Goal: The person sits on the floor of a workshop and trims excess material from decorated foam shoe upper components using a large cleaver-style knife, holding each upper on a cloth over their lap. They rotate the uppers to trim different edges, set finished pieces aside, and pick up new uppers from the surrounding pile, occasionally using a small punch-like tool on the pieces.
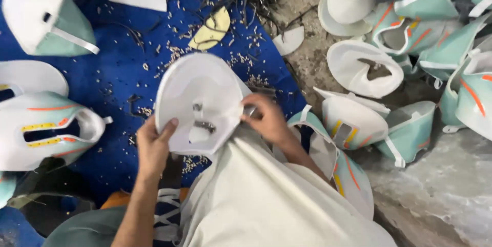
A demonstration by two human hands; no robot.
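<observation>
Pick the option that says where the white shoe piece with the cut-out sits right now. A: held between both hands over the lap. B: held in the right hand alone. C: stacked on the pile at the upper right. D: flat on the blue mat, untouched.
A: the left hand grips the lower left edge of the white shoe piece, and the right hand pinches its right edge, above the cream cloth on the lap.

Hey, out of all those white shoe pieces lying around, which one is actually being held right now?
The plain white oval piece in the middle, over the blue mat. The left hand grips its lower edge and the right hand its right edge; the others lie untouched.
</observation>
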